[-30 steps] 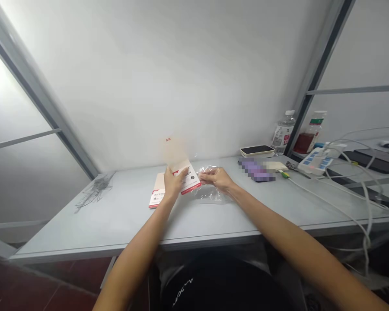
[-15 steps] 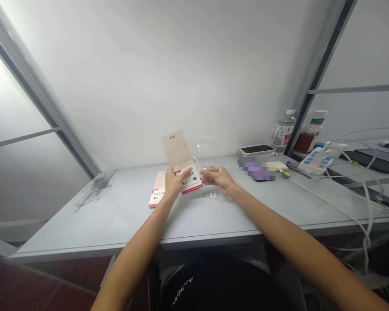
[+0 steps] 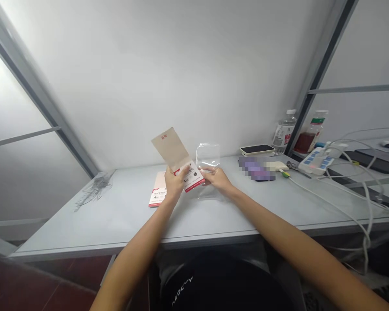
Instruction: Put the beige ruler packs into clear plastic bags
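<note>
My left hand is closed on a paper packet, its thumb across the printed white-and-red front. The packet's plain cream flap stands raised, tilted up to the left. Beside it, my right hand pinches a clear plastic sleeve with rounded corners. The right fingertips come close to the packet's right edge; whether they touch it I cannot tell. Under and left of my left hand, a second packet with the same red-and-white print lies flat on the desk.
On the right of the desk are a phone, a blurred purple item, a clear bottle, a bottle of dark red liquid and a power strip with trailing cables. A dark scribbled mark is at left.
The packet in my left hand has tilted further left, its flap now lower and more leftward. The plastic sleeve has turned more upright and faces me more fully.
</note>
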A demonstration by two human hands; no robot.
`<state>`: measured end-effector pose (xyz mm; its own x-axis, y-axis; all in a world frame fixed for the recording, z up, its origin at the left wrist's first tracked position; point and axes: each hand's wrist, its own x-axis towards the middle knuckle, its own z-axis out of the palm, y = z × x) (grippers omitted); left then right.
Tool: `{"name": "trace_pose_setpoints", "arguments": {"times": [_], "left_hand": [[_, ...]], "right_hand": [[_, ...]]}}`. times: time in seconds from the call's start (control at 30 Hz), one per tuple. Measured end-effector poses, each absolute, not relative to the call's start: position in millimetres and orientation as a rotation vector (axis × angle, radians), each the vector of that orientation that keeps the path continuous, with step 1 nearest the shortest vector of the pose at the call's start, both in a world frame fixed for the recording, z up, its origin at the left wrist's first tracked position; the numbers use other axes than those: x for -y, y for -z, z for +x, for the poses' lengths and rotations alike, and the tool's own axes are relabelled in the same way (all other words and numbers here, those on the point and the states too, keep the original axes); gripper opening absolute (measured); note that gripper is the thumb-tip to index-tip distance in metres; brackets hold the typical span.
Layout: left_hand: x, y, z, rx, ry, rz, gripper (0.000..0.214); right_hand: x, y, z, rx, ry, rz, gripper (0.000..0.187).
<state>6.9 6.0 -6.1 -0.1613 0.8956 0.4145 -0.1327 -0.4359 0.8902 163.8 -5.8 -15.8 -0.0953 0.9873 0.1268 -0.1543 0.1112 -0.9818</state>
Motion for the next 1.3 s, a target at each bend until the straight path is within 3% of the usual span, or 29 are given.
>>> {"name": "trace_pose_setpoints", "arguments": {"times": [0.53,1.3], "left_hand": [[-12,0,-2,-0.976,-2.060,1.172,0.041],[0,19,14,-1.036,-1.663,1.553,0.036]], "right_hand": [[7,13,168,1.165,-1.344,-0.940,0.031],[4,15,162,0.942,-1.328,-0.808,0.036]]}}
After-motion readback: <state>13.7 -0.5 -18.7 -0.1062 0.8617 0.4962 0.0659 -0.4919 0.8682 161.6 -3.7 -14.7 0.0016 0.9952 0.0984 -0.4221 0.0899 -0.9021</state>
